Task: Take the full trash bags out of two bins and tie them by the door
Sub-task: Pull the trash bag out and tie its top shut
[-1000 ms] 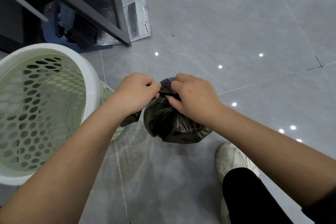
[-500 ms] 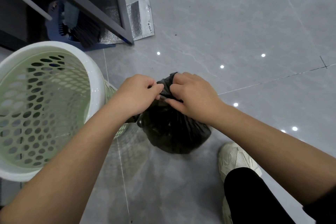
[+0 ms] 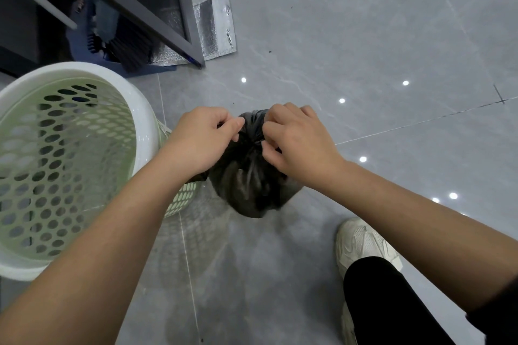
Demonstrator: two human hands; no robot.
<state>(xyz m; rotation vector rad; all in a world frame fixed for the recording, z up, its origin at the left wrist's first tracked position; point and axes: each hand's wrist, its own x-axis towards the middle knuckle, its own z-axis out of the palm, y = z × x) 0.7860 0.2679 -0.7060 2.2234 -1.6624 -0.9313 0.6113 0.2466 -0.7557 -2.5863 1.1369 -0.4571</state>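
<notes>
A full black trash bag (image 3: 252, 187) sits on the grey tile floor just right of a green perforated bin. My left hand (image 3: 201, 140) pinches the bag's gathered top from the left side. My right hand (image 3: 297, 143) pinches the same twisted neck from the right, fingertips curled into the plastic. Both hands meet above the bag's centre, and the neck is bunched tight between them. The green bin (image 3: 145, 126) with a white rim stands at the left with no bag inside it.
A dark metal frame (image 3: 185, 19) runs diagonally at the top left, with a blue dustpan and black brush (image 3: 126, 45) beneath it. A silver foil pouch (image 3: 217, 26) lies on the floor beside it. My white shoe (image 3: 361, 244) is at the lower right.
Both hands have shifted their grip on the bag's neck, which is now bunched tighter. The bag has settled lower on the floor.
</notes>
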